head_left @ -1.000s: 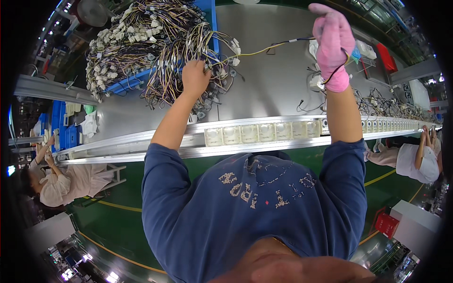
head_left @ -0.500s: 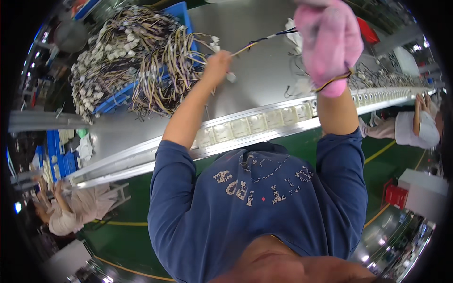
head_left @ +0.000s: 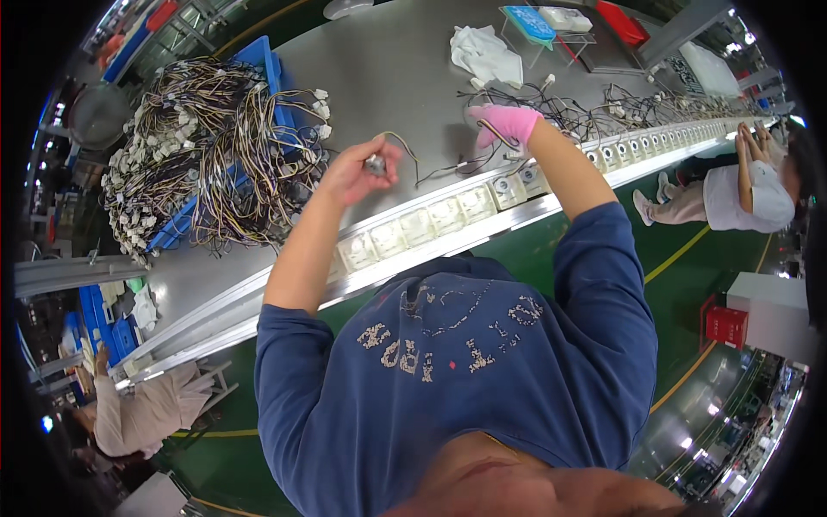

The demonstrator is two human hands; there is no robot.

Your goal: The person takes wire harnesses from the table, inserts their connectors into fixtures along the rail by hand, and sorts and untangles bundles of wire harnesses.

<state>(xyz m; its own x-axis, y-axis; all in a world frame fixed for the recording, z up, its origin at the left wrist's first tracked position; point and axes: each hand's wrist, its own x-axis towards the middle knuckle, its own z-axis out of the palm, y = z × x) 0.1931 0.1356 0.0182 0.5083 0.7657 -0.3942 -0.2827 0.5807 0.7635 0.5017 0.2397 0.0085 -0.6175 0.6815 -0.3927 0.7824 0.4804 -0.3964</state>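
My bare left hand (head_left: 363, 172) is closed, with a small shiny grey piece showing between the curled fingers; its kind is unclear. From those fingertips a thin yellow-and-dark wire harness (head_left: 417, 164) droops in a slack curve over the metal table and runs to my right hand. In a pink glove, my right hand (head_left: 508, 127) is closed on the harness near the far side of the rail, with dark strands lying across the glove. Beneath my forearms runs a rail (head_left: 405, 258) holding a row of clear square parts (head_left: 445, 215), some with dark round centres.
A blue bin (head_left: 274, 77) at the left overflows with bundled wire harnesses (head_left: 241, 146). More dark wires (head_left: 603, 110) lie to the right behind the rail. A white cloth (head_left: 485, 53) and a small rack with a blue tray (head_left: 529, 24) stand farther back. Other people sit at both sides.
My right hand has come down from high near the camera to the table by the rail. The harness between my hands has gone from taut to slack.
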